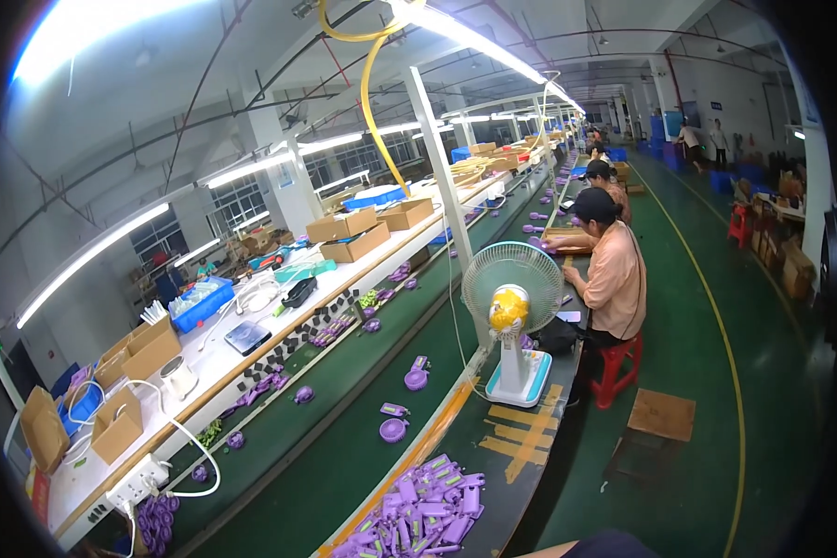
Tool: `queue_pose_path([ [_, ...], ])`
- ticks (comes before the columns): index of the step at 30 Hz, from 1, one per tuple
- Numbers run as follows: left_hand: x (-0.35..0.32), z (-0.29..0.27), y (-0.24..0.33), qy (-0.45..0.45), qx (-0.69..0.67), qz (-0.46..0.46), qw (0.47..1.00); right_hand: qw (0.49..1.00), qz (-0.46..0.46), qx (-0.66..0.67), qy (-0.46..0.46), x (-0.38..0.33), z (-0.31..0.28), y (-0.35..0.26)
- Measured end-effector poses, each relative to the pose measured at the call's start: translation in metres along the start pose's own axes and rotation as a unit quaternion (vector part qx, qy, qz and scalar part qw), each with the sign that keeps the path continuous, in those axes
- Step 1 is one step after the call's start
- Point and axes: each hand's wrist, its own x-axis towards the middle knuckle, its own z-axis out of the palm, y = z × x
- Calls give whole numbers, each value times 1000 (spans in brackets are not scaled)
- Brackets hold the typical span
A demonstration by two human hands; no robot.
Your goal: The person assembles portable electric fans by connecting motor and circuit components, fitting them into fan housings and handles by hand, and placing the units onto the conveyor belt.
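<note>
Neither of my hands shows in the head view. A small strip of bare skin and dark cloth [612,544] reaches in at the lower edge, too cut off to tell which part of me it is. Nearest to it lies a heap of purple plastic casings [418,511], some with green pieces, on the dark worktable [530,456]. Beyond the heap stands a white and blue desk fan [510,312] with a yellow hub. On the green conveyor belt [344,446] to the left, round purple parts [393,430] rest beside small oblong purple ones [393,409].
Past the fan, a co-worker [614,265] in a dark cap sits on a red stool [617,372]. A wooden-topped stool [662,414] stands in the aisle. Across the belt, a long white bench [205,372] carries cardboard boxes [353,232], a blue bin [202,302] and a power strip [139,481].
</note>
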Motion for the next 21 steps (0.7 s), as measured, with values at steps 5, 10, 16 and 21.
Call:
queue_pose_path([
  [5, 8, 8, 11, 50, 87, 79, 992, 992, -19, 122, 30, 2, -6, -12],
  [10, 6, 4, 35, 45, 55, 77, 995, 980, -2, 200, 24, -2, -13, -51],
  [16, 9, 3, 40, 78, -8, 90, 993, 983, -61, 169, 40, 5, -10, -53],
  [21, 5, -10, 31, 62, -11, 67, 996, 989, -62, 119, 59, 0, 0, -70],
])
